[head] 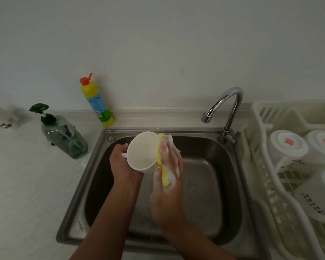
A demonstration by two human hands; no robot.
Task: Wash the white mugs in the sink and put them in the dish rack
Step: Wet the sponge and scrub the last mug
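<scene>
A white mug (142, 151) hangs over the steel sink (221, 177), tilted with its mouth toward me. My left hand (121, 162) grips it by the handle side. My right hand (170, 175), covered in foam, holds a yellow sponge (162, 166) flat against the mug's right outer wall. At the right stands the white dish rack (266, 166), with several white mugs upside down in it, one of them (287, 145) near its left wall.
A chrome tap (229, 104) arches over the sink's back right corner, with no water visible. A green pump bottle (64, 136) and a yellow bottle with a red cap (97, 102) stand on the counter at the back left. A blurred white object (5, 120) lies far left.
</scene>
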